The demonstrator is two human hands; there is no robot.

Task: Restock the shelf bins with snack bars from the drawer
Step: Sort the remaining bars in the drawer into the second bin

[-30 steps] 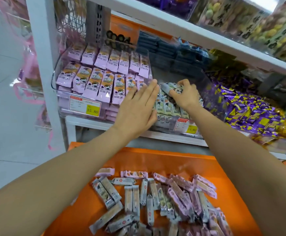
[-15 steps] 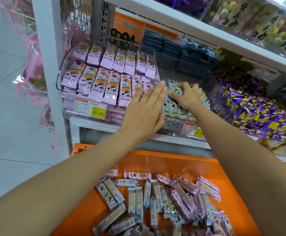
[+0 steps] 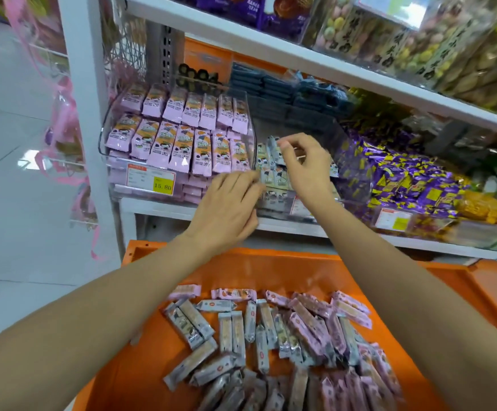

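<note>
The left hand (image 3: 226,209) has blurred fingers (image 3: 248,185), and the right wrist (image 3: 315,200) hides most of a price label (image 3: 297,205).

Left hand (image 3: 229,207) flat; right hand (image 3: 308,166) pinches a snack bar (image 3: 274,153)

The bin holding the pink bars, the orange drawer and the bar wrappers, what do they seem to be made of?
Bin: clear rigid plastic, glossy; the pink bars show through its walls. Orange drawer: smooth and shiny with soft glare, moulded plastic or painted metal, unclear which. Bar wrappers: thin glossy plastic film, likely, with crimped ends and creased highlights.
</note>
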